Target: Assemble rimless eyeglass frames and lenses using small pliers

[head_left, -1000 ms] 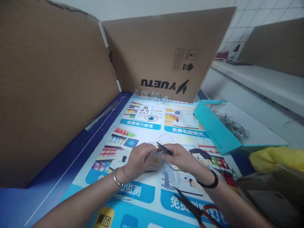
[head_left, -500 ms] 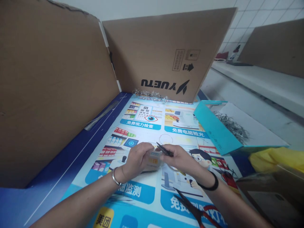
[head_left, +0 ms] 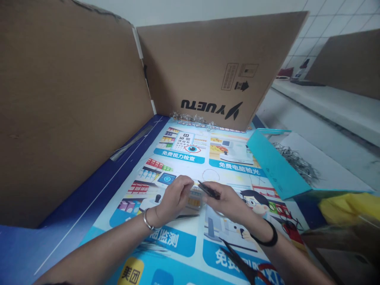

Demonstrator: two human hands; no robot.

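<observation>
could poke a finger of the left hand (head_left: pixel 175 198), because of pointing so near, or slip with a loose grip. gripping the dark tool (head_left: pixel 210 190) in the right hand (head_left: pixel 224 200), with fingers wrapped round the back end, above the surface (head_left: pixel 97 206). pointing up and left toward the left fingertips, slanting lengthwise down to the right. curling the left hand, but cannot tell around what.

Dim, cool amb. light; L cardboard (head_left: pixel 74 118) shadowed; hands' area blurry, edges stretched.
</observation>
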